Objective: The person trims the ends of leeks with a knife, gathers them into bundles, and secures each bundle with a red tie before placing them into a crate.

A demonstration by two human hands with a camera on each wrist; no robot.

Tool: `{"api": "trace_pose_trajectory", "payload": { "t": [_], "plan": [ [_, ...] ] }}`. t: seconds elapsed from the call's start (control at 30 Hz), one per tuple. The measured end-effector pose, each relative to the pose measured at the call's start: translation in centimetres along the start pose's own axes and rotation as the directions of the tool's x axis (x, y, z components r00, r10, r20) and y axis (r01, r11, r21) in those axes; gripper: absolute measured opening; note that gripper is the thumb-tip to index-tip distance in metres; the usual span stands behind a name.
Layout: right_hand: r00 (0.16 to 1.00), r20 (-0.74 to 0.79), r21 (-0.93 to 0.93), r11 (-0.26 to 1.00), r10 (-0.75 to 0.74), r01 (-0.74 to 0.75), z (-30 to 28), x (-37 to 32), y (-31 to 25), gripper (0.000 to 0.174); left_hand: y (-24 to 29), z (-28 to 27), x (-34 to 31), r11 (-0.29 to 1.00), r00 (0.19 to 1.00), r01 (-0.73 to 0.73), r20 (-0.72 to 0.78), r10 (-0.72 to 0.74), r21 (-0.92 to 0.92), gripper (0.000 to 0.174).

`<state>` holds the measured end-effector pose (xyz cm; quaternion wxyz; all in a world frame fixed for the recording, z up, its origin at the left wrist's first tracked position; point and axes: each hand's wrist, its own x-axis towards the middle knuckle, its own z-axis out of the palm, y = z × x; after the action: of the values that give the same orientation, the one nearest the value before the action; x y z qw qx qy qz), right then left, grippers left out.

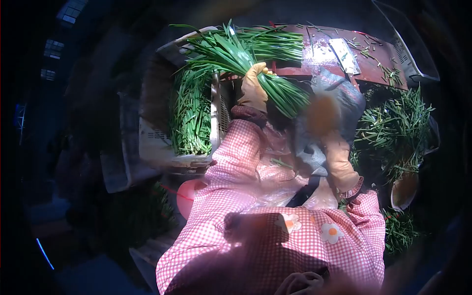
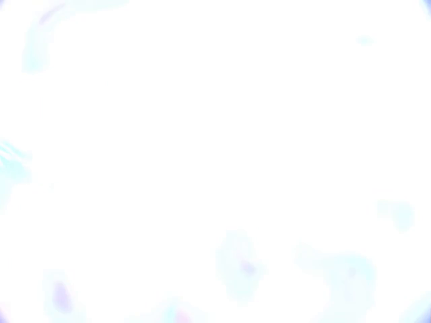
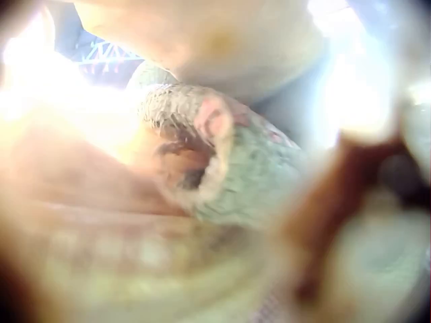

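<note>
In the head view my left hand [image 1: 254,87], in a yellowish rubber glove, grips a bunch of garlic chives [image 1: 236,51]. Its leaves fan out to the upper left, and the stalk ends [image 1: 287,96] point down to the right. My gloved right hand [image 1: 338,157] is over a grey cloth [image 1: 351,101] in front of my lap; a brown blur covers its fingers, so I cannot tell how they lie. The right wrist view shows a grey-green woven cloth [image 3: 256,168] with a rolled edge, close under the pale glove [image 3: 202,33]. Glare washes out the left wrist view.
A cleaver [image 1: 345,56] lies on a reddish board [image 1: 376,46] strewn with cut bits. More chives [image 1: 278,44] lie on its left part. On the left stands a crate [image 1: 215,115] of chives; loose greens [image 1: 393,125] are piled at right.
</note>
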<state>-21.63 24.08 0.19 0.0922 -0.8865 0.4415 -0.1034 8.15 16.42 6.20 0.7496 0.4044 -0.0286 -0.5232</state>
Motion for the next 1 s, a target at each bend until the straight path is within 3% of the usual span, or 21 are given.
{"api": "trace_pose_trajectory", "payload": {
  "t": [0.07,0.1,0.13,0.17,0.23,0.27,0.33,0.37,0.4,0.47,0.53,0.6,0.67,0.7,0.73,0.77,0.8,0.87,0.9,1.0],
  "plan": [
    [0.974,0.093,-0.035,0.979,0.206,-0.203,-0.3,-2.1,3.0,0.015,0.8,-0.4,0.9,1.0,1.0,0.017,0.011,-0.017,0.005,0.018],
    [0.98,-0.086,0.032,0.983,0.181,-0.178,0.0,-3.6,4.5,0.018,1.4,-0.5,0.9,1.0,0.998,0.01,0.065,-0.009,-0.006,0.019],
    [0.947,0.082,-0.139,0.945,0.309,-0.297,0.5,-4.0,6.0,0.018,2.2,-0.5,0.7,0.999,0.995,0.017,0.095,-0.014,-0.029,0.017],
    [0.933,0.107,-0.169,0.931,0.344,-0.324,0.7,-4.8,7.4,0.018,2.9,-0.3,0.6,0.994,0.995,0.041,0.099,-0.031,-0.098,0.018],
    [0.913,0.175,-0.212,0.92,0.368,-0.33,0.6,-6.7,9.2,0.019,4.4,-0.2,0.5,0.969,0.992,0.087,0.108,-0.064,-0.23,0.025],
    [0.901,0.224,-0.235,0.917,0.372,-0.321,0.7,-7.4,9.7,0.019,4.9,-1.2,1.1,0.938,0.971,0.157,0.22,-0.091,-0.308,0.016],
    [0.859,0.349,-0.279,0.916,0.375,-0.287,0.4,-8.8,10.8,0.02,5.6,-1.2,0.1,0.951,0.964,0.047,0.262,0.037,-0.307,0.007],
    [0.833,0.405,-0.294,0.917,0.376,-0.271,0.0,-9.3,11.1,0.02,6.0,-1.6,0.2,0.937,0.963,0.068,0.267,0.028,-0.342,0.01],
    [0.802,0.458,-0.302,0.916,0.384,-0.265,-0.5,-9.5,11.6,0.02,6.3,-2.1,0.5,0.896,0.939,0.154,0.345,0.0,-0.417,0.008],
    [0.753,0.517,-0.273,0.912,0.407,-0.305,-1.8,-9.8,12.1,0.021,7.1,-2.9,1.0,0.779,0.866,0.333,0.499,-0.031,-0.531,0.028],
    [0.724,0.438,-0.027,0.813,0.532,-0.581,-4.3,-8.8,11.3,0.024,7.6,-2.8,0.6,0.69,0.858,0.39,0.513,-0.03,-0.61,0.016],
    [0.671,0.424,-0.059,0.758,0.608,-0.649,-9.7,-4.2,6.9,0.02,7.1,-3.8,2.0,0.499,0.793,0.52,0.609,0.019,-0.693,0.009],
    [0.72,0.39,-0.143,0.81,0.575,-0.569,-7.4,-3.5,9.6,0.022,6.7,-4.9,3.2,0.566,0.67,0.533,0.723,0.171,-0.628,0.012],
    [0.868,0.199,0.075,0.876,0.454,-0.476,-7.5,-3.7,8.9,0.03,7.7,-3.8,1.2,0.583,0.676,0.519,0.718,0.168,-0.625,0.014],
    [0.879,0.254,0.339,0.814,0.404,-0.472,-7.4,-3.1,8.2,0.033,8.6,-2.9,-0.5,0.6,0.683,0.504,0.712,0.163,-0.621,0.017],
    [0.892,0.294,0.575,0.682,0.343,-0.452,-8.2,-1.2,5.8,0.036,8.9,-2.6,-1.4,0.544,0.617,0.594,0.769,0.165,-0.593,0.02],
    [0.908,0.316,0.766,0.491,0.276,-0.416,-9.2,0.5,3.3,0.04,8.8,-2.9,-1.3,0.57,0.635,0.532,0.74,0.221,-0.626,0.02],
    [0.921,0.371,0.926,0.11,-0.114,-0.36,-11.0,2.9,-1.2,0.045,8.7,-2.9,-1.0,0.596,0.621,0.448,0.711,0.329,-0.667,0.021],
    [0.896,0.414,0.91,0.075,-0.158,-0.408,-11.7,3.9,-4.1,0.045,8.6,-2.7,-1.1,0.598,0.598,0.425,0.707,0.378,-0.68,0.022],
    [0.869,0.329,0.93,-0.034,-0.369,-0.366,-9.6,5.7,-8.8,0.048,9.4,-2.8,-1.0,0.697,0.408,0.47,0.834,0.372,-0.541,0.017]
  ]
}}
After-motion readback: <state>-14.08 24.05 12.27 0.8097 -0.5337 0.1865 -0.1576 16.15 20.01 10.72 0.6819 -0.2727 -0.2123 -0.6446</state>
